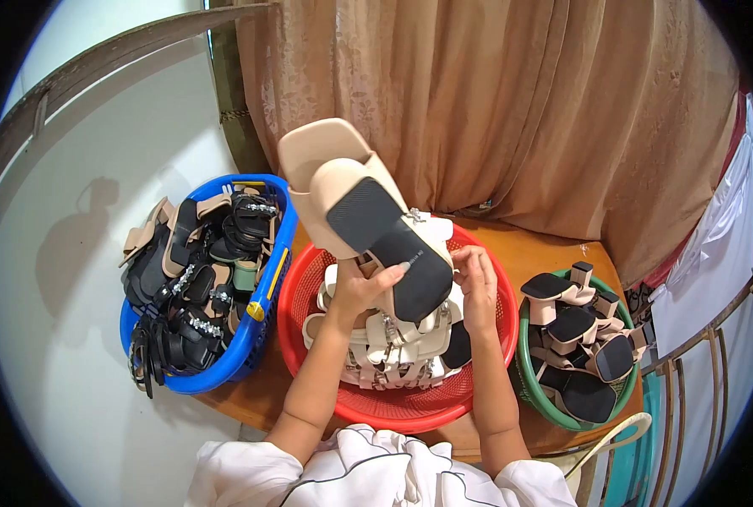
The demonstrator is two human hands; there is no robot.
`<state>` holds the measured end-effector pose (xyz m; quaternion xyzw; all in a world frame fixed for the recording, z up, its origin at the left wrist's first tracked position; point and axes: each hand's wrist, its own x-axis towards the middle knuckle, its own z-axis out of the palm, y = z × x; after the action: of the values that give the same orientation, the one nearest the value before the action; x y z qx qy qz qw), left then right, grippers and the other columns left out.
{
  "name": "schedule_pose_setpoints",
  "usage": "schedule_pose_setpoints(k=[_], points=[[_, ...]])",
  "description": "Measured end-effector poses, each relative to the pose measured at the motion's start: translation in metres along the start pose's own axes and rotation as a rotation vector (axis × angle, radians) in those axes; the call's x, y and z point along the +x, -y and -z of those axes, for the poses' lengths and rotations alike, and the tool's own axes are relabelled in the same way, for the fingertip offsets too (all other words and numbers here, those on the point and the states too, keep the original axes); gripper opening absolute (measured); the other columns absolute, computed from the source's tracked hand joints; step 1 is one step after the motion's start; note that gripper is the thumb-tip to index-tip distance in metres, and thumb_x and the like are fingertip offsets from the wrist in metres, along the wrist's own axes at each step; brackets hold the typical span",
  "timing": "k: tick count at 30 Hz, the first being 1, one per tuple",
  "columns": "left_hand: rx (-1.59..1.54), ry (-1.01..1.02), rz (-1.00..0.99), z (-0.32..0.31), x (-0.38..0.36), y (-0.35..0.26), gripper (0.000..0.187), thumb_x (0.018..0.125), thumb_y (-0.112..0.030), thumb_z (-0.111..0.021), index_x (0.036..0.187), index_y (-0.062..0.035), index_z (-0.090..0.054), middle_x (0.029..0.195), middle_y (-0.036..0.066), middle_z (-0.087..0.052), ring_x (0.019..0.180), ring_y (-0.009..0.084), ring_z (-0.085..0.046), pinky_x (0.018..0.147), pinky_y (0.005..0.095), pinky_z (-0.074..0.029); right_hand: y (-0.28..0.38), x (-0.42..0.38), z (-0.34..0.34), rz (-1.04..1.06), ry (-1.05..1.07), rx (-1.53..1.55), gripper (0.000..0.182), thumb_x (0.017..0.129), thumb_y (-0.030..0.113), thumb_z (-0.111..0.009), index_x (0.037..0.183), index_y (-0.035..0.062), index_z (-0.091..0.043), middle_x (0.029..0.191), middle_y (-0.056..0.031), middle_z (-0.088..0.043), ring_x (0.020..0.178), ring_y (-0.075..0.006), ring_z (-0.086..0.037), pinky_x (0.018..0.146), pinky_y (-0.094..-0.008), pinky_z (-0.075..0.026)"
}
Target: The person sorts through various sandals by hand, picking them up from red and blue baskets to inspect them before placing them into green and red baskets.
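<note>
Two beige sandals [368,218] gripped by left hand [363,290] over red basket [402,416]; right hand [478,293] near, grip cannot be told; green basket [532,389] at four o'clock.

We list: one smooth white wall [47,313], shadowed at left; one brown wooden beam [114,52] along its top; one tan, draped fabric curtain [486,101]; one orange-brown wooden table [524,239] before it.
</note>
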<state>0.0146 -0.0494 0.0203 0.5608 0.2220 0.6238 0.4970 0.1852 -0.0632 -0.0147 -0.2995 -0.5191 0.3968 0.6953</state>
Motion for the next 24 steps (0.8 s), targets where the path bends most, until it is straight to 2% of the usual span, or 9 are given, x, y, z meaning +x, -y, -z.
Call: schedule_pose_setpoints(k=[1,2,5,6,9,13,14,24], points=[[-0.043,-0.057,-0.02,-0.002,-0.001,-0.002,0.056,0.064,-0.009,-0.061,0.113,0.001,-0.038,0.102,0.01,-0.049,0.091,0.0169,-0.051,0.079,0.0277,-0.042,0.0,0.001,-0.001,-0.01,0.013,-0.057,0.024,0.091,0.025,-0.036,0.091,0.0048,-0.048,0.087,-0.003,-0.051,0.078,-0.0091,-0.05,0.068,-0.0222,-0.041],[-0.114,-0.077,-0.065,0.008,0.002,0.014,0.054,0.066,-0.002,-0.063,0.113,0.002,-0.038,0.104,0.009,-0.049,0.09,0.0147,-0.051,0.08,0.0268,-0.042,0.004,0.0,-0.001,-0.037,0.039,-0.136,0.022,0.091,0.023,-0.038,0.09,0.0037,-0.049,0.086,-0.0017,-0.05,0.079,-0.0078,-0.047,0.07,-0.0208,-0.038],[-0.297,-0.23,-0.061,0.009,0.007,0.025,0.052,0.068,-0.002,-0.06,0.115,0.0014,-0.038,0.105,0.008,-0.048,0.095,0.0147,-0.049,0.085,0.0275,-0.039,0.002,-0.002,-0.004,-0.003,0.108,-0.307,0.021,0.09,0.017,-0.039,0.099,0.0004,-0.047,0.089,-0.0016,-0.048,0.085,-0.0088,-0.043,0.077,-0.0203,-0.033],[-0.317,-0.238,-0.058,0.011,0.01,0.026,0.05,0.071,-0.005,-0.058,0.116,0.0009,-0.038,0.107,0.007,-0.047,0.096,0.0147,-0.048,0.086,0.0274,-0.038,0.003,0.0,-0.003,-0.001,0.173,-0.359,0.028,0.088,0.019,-0.044,0.109,-0.0003,-0.043,0.095,-0.0047,-0.049,0.087,-0.0111,-0.044,0.078,-0.0213,-0.034],[-0.369,-0.335,-0.034,0.011,0.014,0.023,0.047,0.073,-0.007,-0.057,0.116,0.0017,-0.039,0.108,0.008,-0.047,0.093,0.0147,-0.049,0.084,0.0265,-0.038,-0.001,-0.003,-0.012,0.091,0.164,-0.345,0.045,0.083,0.023,-0.051,0.119,0.0006,-0.035,0.104,-0.0104,-0.046,0.096,-0.0171,-0.044,0.083,-0.0259,-0.034],[-0.319,-0.397,0.016,0.01,0.017,0.017,0.04,0.074,-0.01,-0.057,0.11,0.0022,-0.044,0.104,0.007,-0.049,0.092,0.0127,-0.049,0.083,0.0252,-0.038,0.009,-0.002,-0.015,0.432,0.321,-0.827,0.093,0.058,0.038,-0.075,0.128,0.0065,-0.022,0.127,-0.0215,-0.023,0.116,-0.0369,-0.032,0.094,-0.042,-0.03],[-0.304,-0.39,0.003,0.008,0.017,0.014,0.039,0.074,-0.009,-0.058,0.109,0.0015,-0.044,0.102,0.006,-0.05,0.091,0.0121,-0.049,0.083,0.0248,-0.039,0.002,-0.002,-0.013,0.388,0.362,-0.779,0.108,0.047,0.041,-0.08,0.13,0.009,-0.019,0.131,-0.0225,-0.016,0.12,-0.0392,-0.024,0.099,-0.0469,-0.021],[-0.172,-0.225,-0.019,-0.001,0.015,0.022,0.048,0.072,-0.008,-0.059,0.115,-0.0006,-0.039,0.104,0.007,-0.049,0.094,0.0139,-0.05,0.084,0.0267,-0.039,-0.001,-0.001,-0.018,0.456,0.334,-0.821,0.102,0.046,0.038,-0.08,0.128,0.0127,-0.024,0.132,-0.0236,-0.018,0.121,-0.0411,-0.023,0.097,-0.0481,-0.024]])
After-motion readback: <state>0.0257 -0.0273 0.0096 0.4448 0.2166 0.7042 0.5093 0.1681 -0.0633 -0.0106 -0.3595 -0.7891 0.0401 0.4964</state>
